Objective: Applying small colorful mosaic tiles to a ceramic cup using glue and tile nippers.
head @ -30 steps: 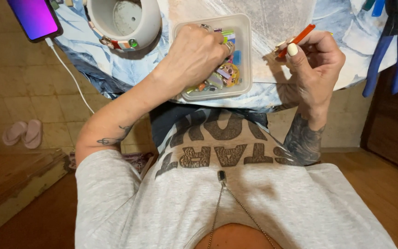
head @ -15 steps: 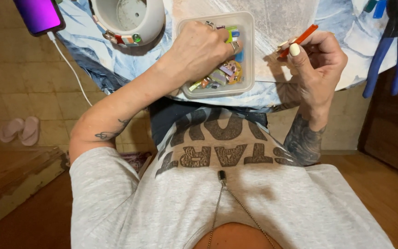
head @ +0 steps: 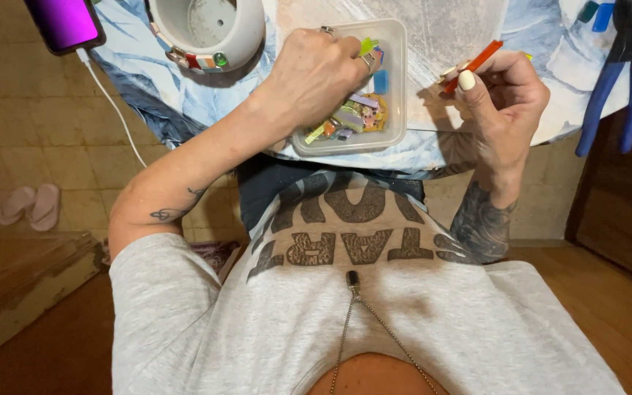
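Spillage threatens: left hand [head: 314, 77], fingers curled into the clear plastic tray of coloured glass pieces [head: 393, 80] at the table edge, could tip it while right hand [head: 502, 91] pinches an orange strip [head: 475, 64].

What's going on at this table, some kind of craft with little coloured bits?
A person sits at a table. Their left hand reaches into a clear plastic tray of small coloured pieces. Their right hand holds an orange strip just beside it. A white pot edged with coloured bits, a phone and blue pliers lie nearby.
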